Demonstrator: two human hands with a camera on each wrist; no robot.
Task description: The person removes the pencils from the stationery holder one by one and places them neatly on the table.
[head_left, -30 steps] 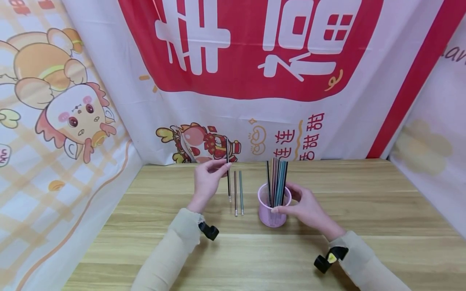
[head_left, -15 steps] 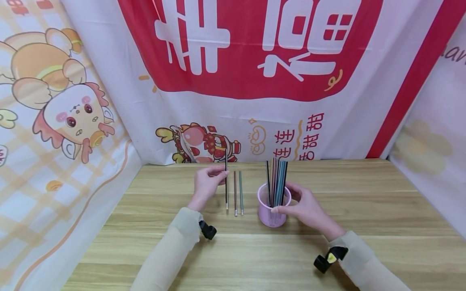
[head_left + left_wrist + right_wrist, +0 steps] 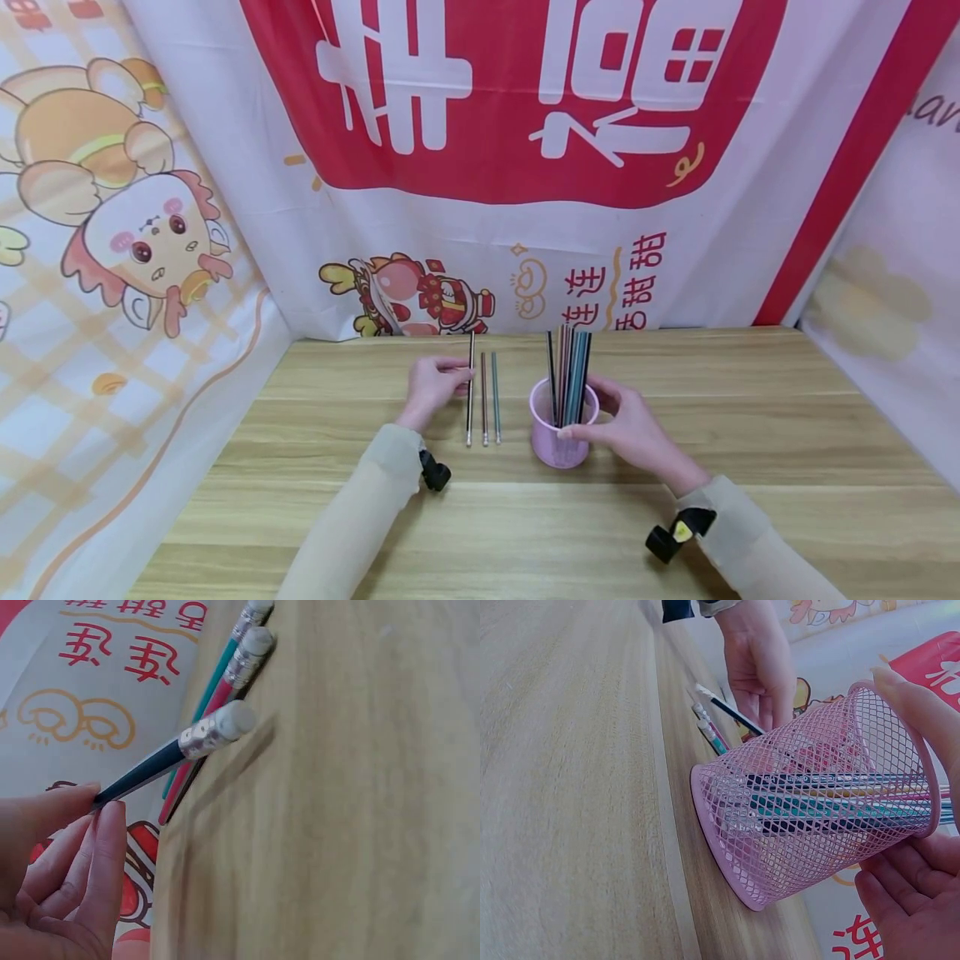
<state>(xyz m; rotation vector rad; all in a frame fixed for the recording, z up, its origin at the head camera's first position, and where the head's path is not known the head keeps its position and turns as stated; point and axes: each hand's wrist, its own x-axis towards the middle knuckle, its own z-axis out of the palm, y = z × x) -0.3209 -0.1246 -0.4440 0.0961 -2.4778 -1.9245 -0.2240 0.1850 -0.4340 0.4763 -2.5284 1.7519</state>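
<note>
My left hand [image 3: 438,385] pinches a dark pencil [image 3: 146,769] between thumb and fingertips. Its white eraser end points toward me; in the left wrist view it hangs a little above the table, with a shadow beneath. Just to its right, a red pencil [image 3: 484,400] and a teal pencil [image 3: 496,400] lie side by side on the wood, erasers toward me. My right hand [image 3: 633,425] holds a pink mesh pencil cup [image 3: 810,847] by the rim, thumb on the near side, fingers behind. Several pencils [image 3: 573,379] stand in the cup, eraser ends down.
The wooden table [image 3: 510,533] runs back to a white cloth backdrop [image 3: 495,267] with red print. Patterned cloth walls [image 3: 150,375] rise on the left and right sides. A black wrist camera [image 3: 435,472] sits on each forearm.
My left hand has lowered the dark pencil toward me and down beside the red one, so its eraser end roughly lines up with the other two. My right hand and the cup have stayed put.
</note>
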